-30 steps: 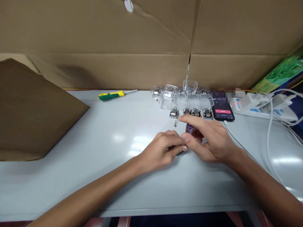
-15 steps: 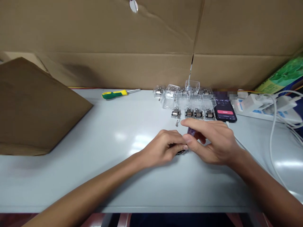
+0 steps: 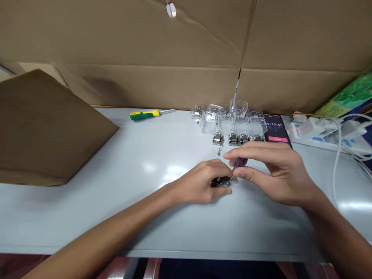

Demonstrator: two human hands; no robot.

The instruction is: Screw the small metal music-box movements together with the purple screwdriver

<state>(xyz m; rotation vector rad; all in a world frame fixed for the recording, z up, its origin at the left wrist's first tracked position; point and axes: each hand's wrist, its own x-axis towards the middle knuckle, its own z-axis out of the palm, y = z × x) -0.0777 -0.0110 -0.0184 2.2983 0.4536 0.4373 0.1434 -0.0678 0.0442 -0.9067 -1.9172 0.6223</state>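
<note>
A small metal mechanism (image 3: 221, 181) lies on the grey table, held between the thumb and fingers of my left hand (image 3: 205, 182). My right hand (image 3: 273, 170) grips a small screwdriver with a purple handle (image 3: 240, 163); its thin shaft slants down to the right end of the mechanism. Beyond my hands, several similar metal mechanisms (image 3: 217, 139) stand in a row in front of clear plastic boxes (image 3: 241, 124). A small crank-like metal piece (image 3: 219, 150) lies just in front of that row.
A green and yellow screwdriver (image 3: 144, 115) lies at the back of the table (image 3: 101, 228). On the left stands a brown cardboard piece (image 3: 52, 131). A phone (image 3: 276, 128) and a white power strip (image 3: 328, 137) with cables sit at the right. Cardboard (image 3: 145, 38) walls the back.
My right hand has shifted right and turned, tilting the purple screwdriver so its shaft shows. My left thumb has moved down, uncovering more of the mechanism. The view has shifted slightly.
</note>
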